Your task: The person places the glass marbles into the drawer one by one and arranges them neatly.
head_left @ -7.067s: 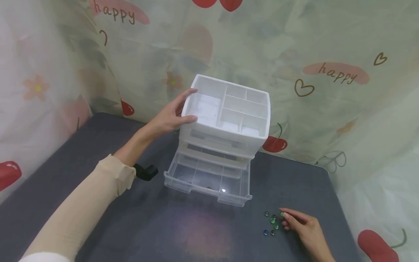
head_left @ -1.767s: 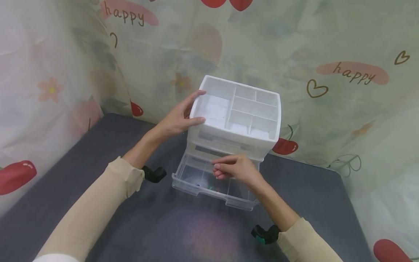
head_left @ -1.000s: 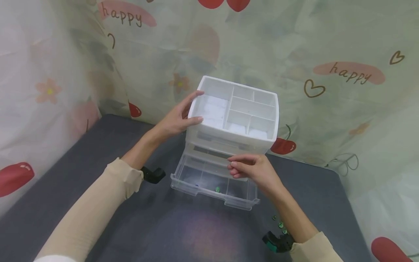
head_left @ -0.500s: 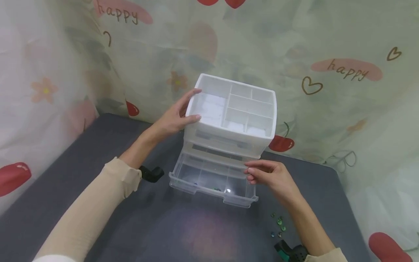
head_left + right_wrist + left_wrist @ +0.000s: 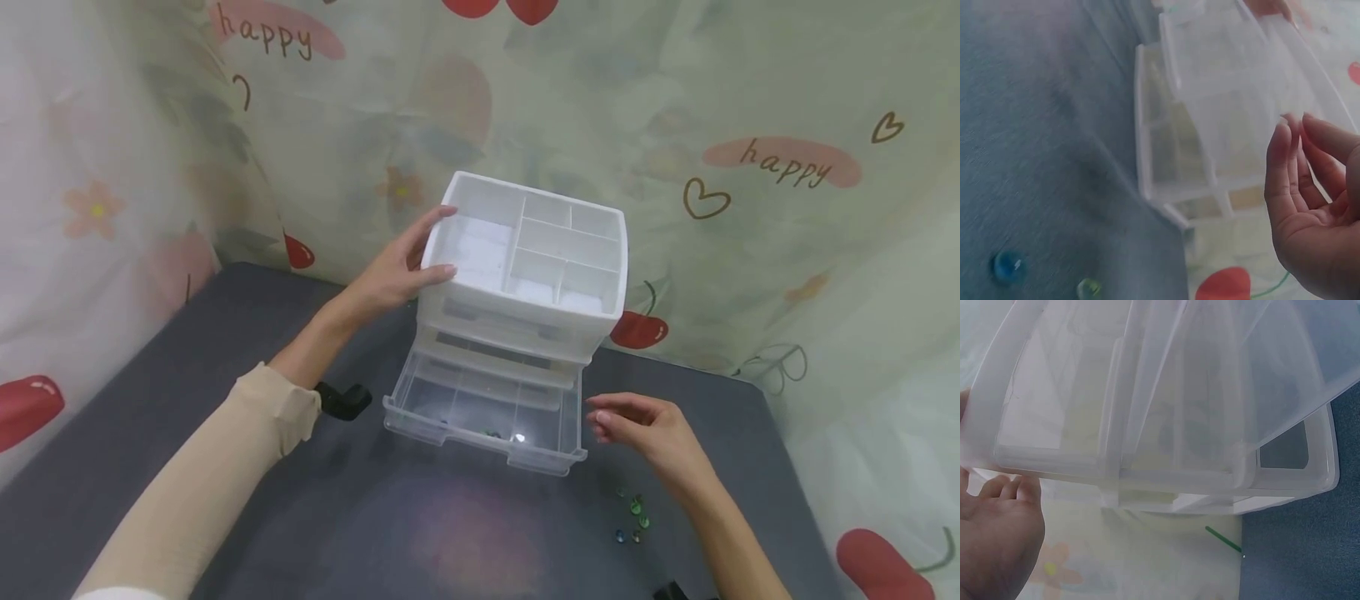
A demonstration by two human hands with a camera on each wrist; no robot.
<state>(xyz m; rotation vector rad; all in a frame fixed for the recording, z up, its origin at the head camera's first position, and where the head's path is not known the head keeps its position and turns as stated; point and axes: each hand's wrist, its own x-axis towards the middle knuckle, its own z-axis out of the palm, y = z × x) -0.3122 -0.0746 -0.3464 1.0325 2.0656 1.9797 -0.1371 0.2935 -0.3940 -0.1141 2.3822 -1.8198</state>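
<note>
My left hand (image 5: 390,265) grips the left side of a white desktop drawer organizer (image 5: 517,310), thumb on its top rim. Its lower clear drawer (image 5: 480,443) is pulled out, with a few small glass marbles (image 5: 492,433) inside, hard to make out. My right hand (image 5: 648,429) hovers right of the drawer, fingers loosely bent. In the right wrist view a gap shows between its thumb and fingertips, and nothing is held there. Below it on the table lie several green marbles (image 5: 636,507) and a blue marble (image 5: 620,537), also a blue marble (image 5: 1009,267) in the right wrist view.
The organizer's divided top tray (image 5: 480,250) faces up. A dark grey cloth (image 5: 315,517) covers the table. Close behind hangs a printed curtain (image 5: 585,108). A black wrist mount (image 5: 345,402) sits below my left wrist.
About seven seconds ago my right hand pinched a green marble by the pile. Later it was above the drawer; since then it has moved right and down, away from it. The left hand keeps its grip.
</note>
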